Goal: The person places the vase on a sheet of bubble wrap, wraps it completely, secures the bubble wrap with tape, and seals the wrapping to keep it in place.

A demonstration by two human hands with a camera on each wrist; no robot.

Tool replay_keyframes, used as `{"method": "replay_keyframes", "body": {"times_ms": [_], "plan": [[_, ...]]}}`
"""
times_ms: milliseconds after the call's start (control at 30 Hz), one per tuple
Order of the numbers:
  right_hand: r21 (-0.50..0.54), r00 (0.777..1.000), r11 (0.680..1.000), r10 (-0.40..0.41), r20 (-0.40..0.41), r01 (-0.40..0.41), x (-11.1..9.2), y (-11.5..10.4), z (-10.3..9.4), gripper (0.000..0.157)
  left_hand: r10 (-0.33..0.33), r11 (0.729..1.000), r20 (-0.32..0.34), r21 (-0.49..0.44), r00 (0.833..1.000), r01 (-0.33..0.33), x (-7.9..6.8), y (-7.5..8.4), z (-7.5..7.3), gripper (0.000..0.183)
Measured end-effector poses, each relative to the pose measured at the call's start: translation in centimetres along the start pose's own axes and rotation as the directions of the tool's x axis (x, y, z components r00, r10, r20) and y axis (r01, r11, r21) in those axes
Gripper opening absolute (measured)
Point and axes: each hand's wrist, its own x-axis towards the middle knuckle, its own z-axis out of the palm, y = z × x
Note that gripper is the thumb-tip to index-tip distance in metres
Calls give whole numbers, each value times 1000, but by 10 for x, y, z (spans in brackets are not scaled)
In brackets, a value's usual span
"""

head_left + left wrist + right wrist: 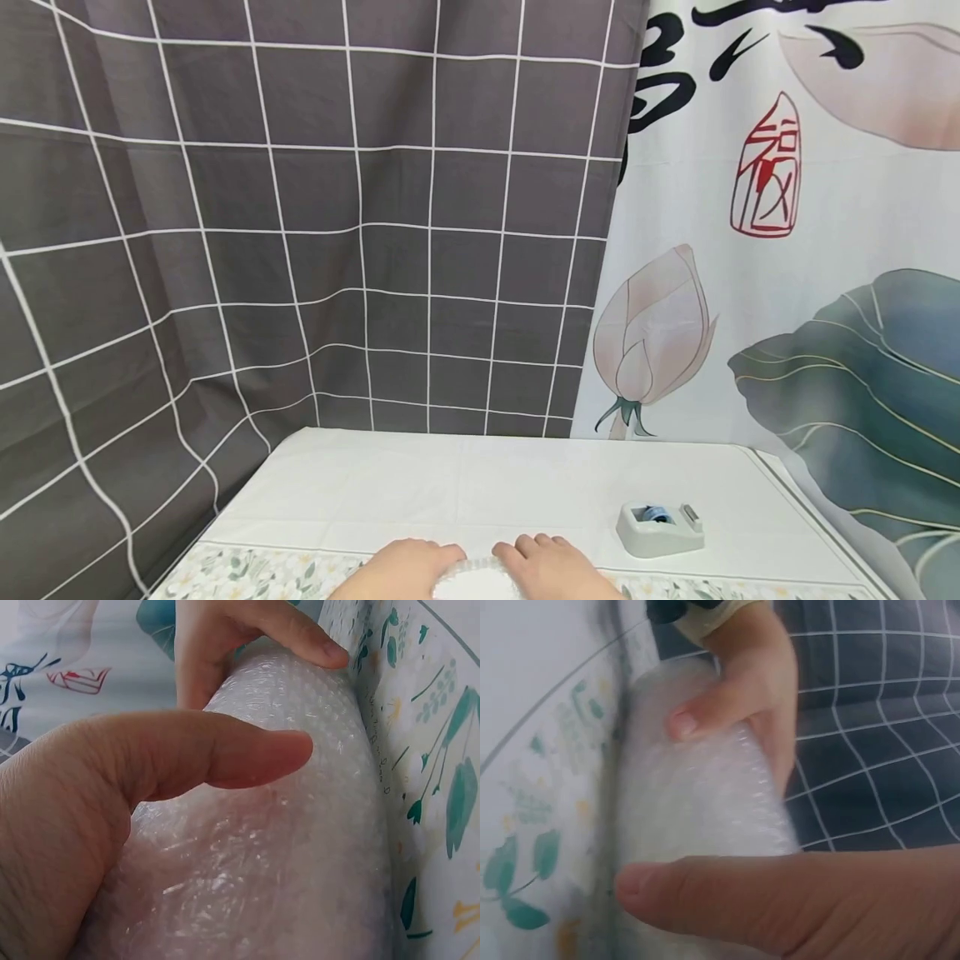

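A thick bundle of clear bubble wrap lies along the table in front of me, its near part cut off at the bottom of the head view. My left hand grips its left part, thumb laid over the wrap in the left wrist view. On the opposite end my right hand holds it the same way, the thumb across the near face in the right wrist view. The fingers on the bundle's far side are mostly hidden. Whatever lies inside the wrap does not show.
A pale tape dispenser with a blue roll stands to the right on the white table. A flowered strip covers the table's near part. Behind hang a grey checked curtain and a white one with lotus print.
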Motion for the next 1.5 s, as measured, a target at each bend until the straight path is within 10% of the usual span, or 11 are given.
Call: {"method": "replay_keyframes", "body": {"times_ms": [233, 467, 1000, 1300, 1500], "plan": [[-12, 997, 1000, -22, -72, 21, 1, 3, 12, 65, 68, 995, -48, 69, 997, -65, -7, 7, -1, 65], [104, 997, 991, 75, 35, -79, 2, 5, 10, 73, 167, 967, -182, 222, 969, -125, -13, 9, 7, 80], [481, 983, 858, 136, 124, -179, -7, 30, 7, 56, 237, 958, -393, 247, 888, -147, 5, -15, 28, 72], [486, 994, 873, 1, -105, 50, -5, 50, 3, 55, 190, 973, -439, 204, 878, -108, 14, -22, 25, 76], [386, 922, 920, 90, -378, 68, -27, 86, -3, 32, 94, 995, -464, 80, 881, -64, 13, -28, 27, 79]]}}
